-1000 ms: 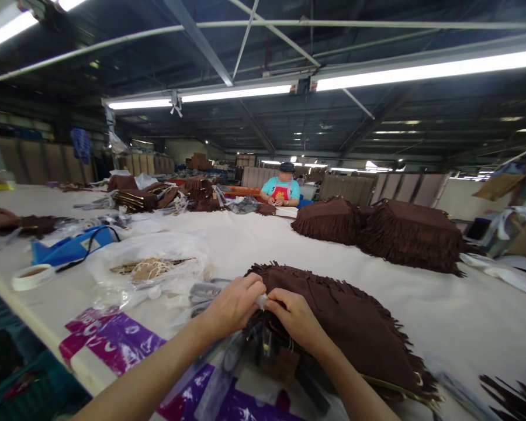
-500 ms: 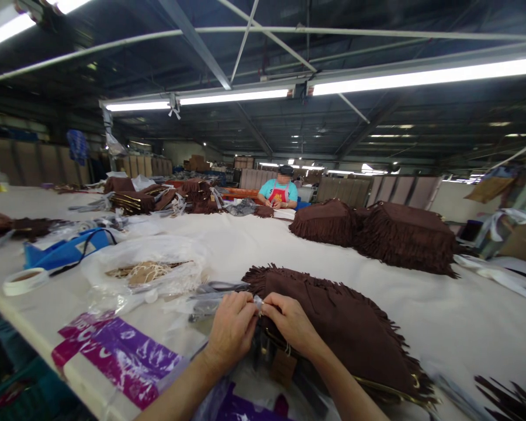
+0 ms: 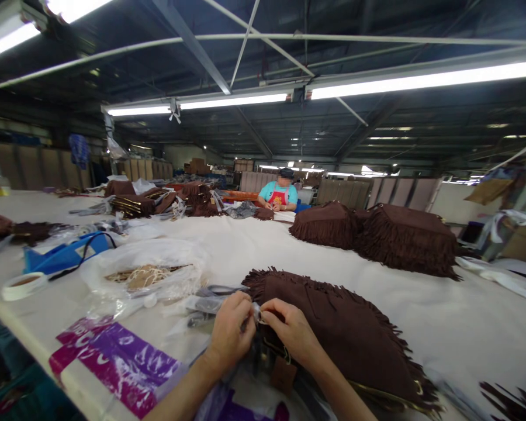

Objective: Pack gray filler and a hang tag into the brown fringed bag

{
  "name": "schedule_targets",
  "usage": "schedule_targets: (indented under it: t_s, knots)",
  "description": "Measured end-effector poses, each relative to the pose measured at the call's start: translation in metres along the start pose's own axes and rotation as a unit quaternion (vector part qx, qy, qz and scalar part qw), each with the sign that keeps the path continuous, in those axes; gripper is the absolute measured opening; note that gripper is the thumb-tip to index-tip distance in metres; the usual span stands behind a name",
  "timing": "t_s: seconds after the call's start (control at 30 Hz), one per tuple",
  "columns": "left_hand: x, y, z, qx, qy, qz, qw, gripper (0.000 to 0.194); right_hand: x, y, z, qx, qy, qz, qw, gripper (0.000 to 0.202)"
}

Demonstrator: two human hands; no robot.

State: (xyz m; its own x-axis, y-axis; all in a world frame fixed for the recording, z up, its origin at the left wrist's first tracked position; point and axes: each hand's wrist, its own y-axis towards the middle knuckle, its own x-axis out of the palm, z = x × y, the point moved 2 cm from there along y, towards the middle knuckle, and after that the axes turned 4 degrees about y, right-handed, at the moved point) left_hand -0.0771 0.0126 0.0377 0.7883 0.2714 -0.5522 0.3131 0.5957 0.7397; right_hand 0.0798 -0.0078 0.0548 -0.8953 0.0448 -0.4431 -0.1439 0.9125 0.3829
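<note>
My left hand (image 3: 233,328) and my right hand (image 3: 291,328) meet at the left end of a pile of dark brown fringed bags (image 3: 333,330) with gold-coloured zips. Fingers of both hands are pinched around a small piece of whitish plastic wrapping (image 3: 257,313) over what looks like a small metal fitting. Its exact shape is hidden by the fingertips. Below my right hand a brown card tag (image 3: 283,374) hangs on a light string. Grey, plastic-wrapped straps (image 3: 206,304) lie just left of my left hand.
An open clear bag of tags and strings (image 3: 144,275) lies left, near a blue tape dispenser (image 3: 65,251) and a tape roll (image 3: 25,285). Purple printed plastic (image 3: 123,359) lies in front. More fringed bags (image 3: 405,240) are stacked back right. A co-worker (image 3: 281,193) sits across the table.
My fingers have shifted slightly at the small fitting, with the right fingertips a little apart from the left. At the far left edge, a hand seen before is out of sight.
</note>
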Motion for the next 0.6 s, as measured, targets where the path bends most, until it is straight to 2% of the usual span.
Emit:
schedule_targets:
  t_s: [0.13,0.27,0.43,0.6]
  knots:
    - [-0.015,0.009,-0.002,-0.065,-0.097,0.051,0.992,0.017,-0.001,-0.006,0.005,0.062,0.064,0.006,0.996,0.02]
    - [-0.026,0.021,0.007,-0.083,-0.126,0.058,0.987,0.015,0.008,-0.004,0.004,0.029,0.082,0.019,0.996,0.02]
    - [-0.02,0.029,0.016,-0.077,-0.168,0.042,0.982,0.014,0.016,0.004,-0.005,-0.036,0.102,0.033,0.994,0.018]
    - [-0.007,0.023,0.007,-0.127,-0.203,0.047,0.97,0.013,0.012,0.007,0.0,-0.029,0.104,0.051,0.993,0.021]
